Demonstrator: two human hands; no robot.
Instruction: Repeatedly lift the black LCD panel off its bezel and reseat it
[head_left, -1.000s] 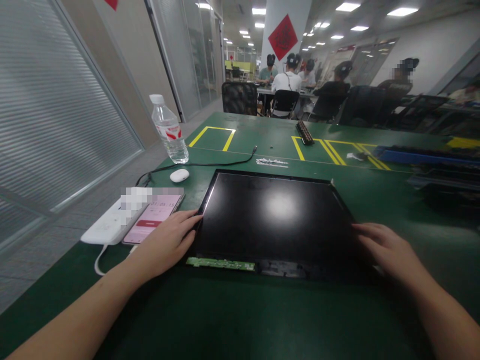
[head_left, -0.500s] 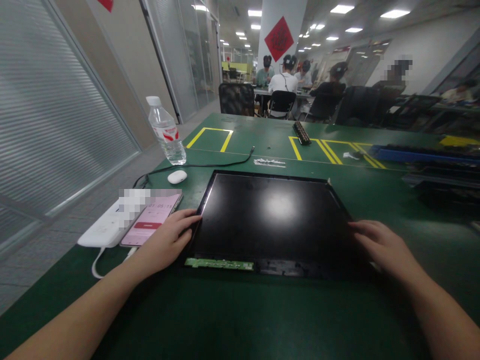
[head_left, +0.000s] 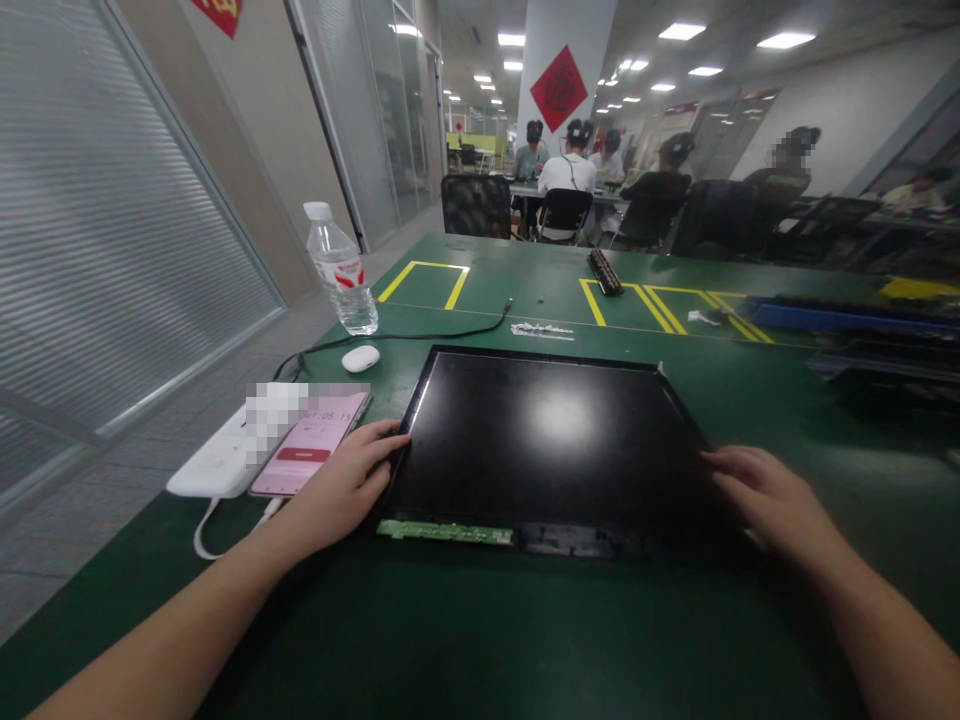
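A black display panel (head_left: 540, 430) lies flat on the green table, screen side up, with a bright glare on it. Along its near edge runs a narrow green circuit board (head_left: 446, 532). My left hand (head_left: 356, 480) grips the panel's left edge, fingertips on the frame. On the opposite side, my right hand (head_left: 765, 490) holds the right edge; the undersides of its fingers are hidden. Close to my left forearm are a phone (head_left: 311, 450) with a pink screen and a white power bank (head_left: 225, 455).
A water bottle (head_left: 345, 280), a white earbud case (head_left: 361, 359) and a black cable (head_left: 420, 337) are at the left back. Yellow tape (head_left: 439, 265) marks the far table (head_left: 517, 275), where a dark ridged strip (head_left: 604, 272) lies. Blue and black parts (head_left: 862, 315) are stacked right. Several people sit beyond.
The view has shifted slightly, so everything appears a little lower and farther right. Both hands stay on the panel's edges, and the panel keeps its place on the table.
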